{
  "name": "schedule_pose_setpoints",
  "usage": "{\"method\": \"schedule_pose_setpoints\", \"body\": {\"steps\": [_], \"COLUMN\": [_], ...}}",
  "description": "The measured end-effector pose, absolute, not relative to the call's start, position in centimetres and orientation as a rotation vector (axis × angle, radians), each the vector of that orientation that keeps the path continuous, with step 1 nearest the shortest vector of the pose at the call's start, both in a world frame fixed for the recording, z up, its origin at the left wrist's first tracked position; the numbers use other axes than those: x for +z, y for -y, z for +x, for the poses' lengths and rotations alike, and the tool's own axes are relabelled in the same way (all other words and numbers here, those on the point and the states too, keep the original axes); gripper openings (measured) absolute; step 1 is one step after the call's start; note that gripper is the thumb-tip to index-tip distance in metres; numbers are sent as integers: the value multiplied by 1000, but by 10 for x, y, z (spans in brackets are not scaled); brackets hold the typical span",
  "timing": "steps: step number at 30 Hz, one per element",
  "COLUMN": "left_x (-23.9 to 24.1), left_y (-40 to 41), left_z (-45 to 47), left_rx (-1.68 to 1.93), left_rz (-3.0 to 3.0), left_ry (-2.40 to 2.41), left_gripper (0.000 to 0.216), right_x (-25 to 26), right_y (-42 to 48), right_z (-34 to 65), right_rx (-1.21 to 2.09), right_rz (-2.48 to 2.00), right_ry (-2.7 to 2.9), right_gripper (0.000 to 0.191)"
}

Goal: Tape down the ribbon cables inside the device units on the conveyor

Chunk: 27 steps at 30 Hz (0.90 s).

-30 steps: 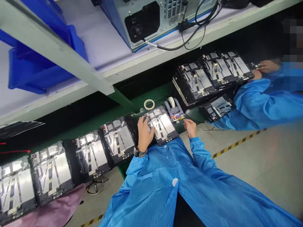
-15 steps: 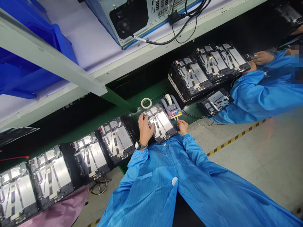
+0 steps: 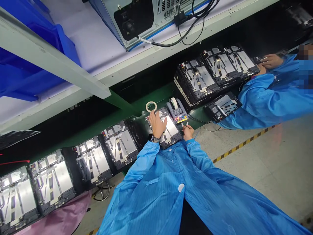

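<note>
An opened tablet (image 3: 171, 129) with its silver inside facing up lies in front of my body. My left hand (image 3: 157, 125) rests over its upper left part, fingers spread, hiding part of the inside. Right of the tablet, my right hand (image 3: 188, 133) is closed, with a short white strip of tape (image 3: 187, 123) showing at its fingertips. A second pale bit shows beside that strip. Just above this hand stands a grey tape dispenser (image 3: 177, 110) with a white roll in it. A loose roll of tape (image 3: 151, 106) lies behind the tablet.
A row of opened tablets (image 3: 119, 143) runs to the left. Stacked tablets (image 3: 198, 80) stand at the right, beside a co-worker's blue sleeve (image 3: 259, 98). A shelf edge (image 3: 151, 55) with a computer case (image 3: 137, 19) and cables overhangs the bench. Blue bins (image 3: 36, 65) are upper left.
My left hand has shifted right and slightly up across the tablet, its fingers now spread. At my right hand, a white strip now stands up from the fingertips, below the dispenser.
</note>
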<state>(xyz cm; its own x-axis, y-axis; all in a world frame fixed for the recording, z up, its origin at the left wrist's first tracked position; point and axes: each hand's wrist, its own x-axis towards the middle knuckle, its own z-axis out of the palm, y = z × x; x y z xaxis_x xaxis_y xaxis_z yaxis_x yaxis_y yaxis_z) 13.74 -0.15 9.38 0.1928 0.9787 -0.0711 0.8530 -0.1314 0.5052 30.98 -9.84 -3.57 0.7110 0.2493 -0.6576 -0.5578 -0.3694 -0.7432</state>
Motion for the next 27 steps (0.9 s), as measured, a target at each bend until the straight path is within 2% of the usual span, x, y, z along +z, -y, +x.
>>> {"method": "schedule_pose_setpoints", "body": {"steps": [7, 13, 19, 27], "left_x": [94, 94, 95, 94], "left_y": [-34, -43, -47, -51], "left_z": [177, 158, 168, 175], "left_rx": [300, 208, 245, 255], "left_rz": [1994, 2010, 1985, 1990], "left_ry": [-1848, -1793, -1841, -1787], "left_gripper": [72, 64, 72, 61], "right_x": [13, 55, 60, 52], "right_y": [111, 43, -23, -21], "right_z": [314, 312, 307, 315], "right_rx": [556, 632, 752, 763], "right_rz": [-1713, -1668, -1618, -1664], "right_ry": [408, 793, 982, 920], "right_gripper": [49, 49, 49, 46]}}
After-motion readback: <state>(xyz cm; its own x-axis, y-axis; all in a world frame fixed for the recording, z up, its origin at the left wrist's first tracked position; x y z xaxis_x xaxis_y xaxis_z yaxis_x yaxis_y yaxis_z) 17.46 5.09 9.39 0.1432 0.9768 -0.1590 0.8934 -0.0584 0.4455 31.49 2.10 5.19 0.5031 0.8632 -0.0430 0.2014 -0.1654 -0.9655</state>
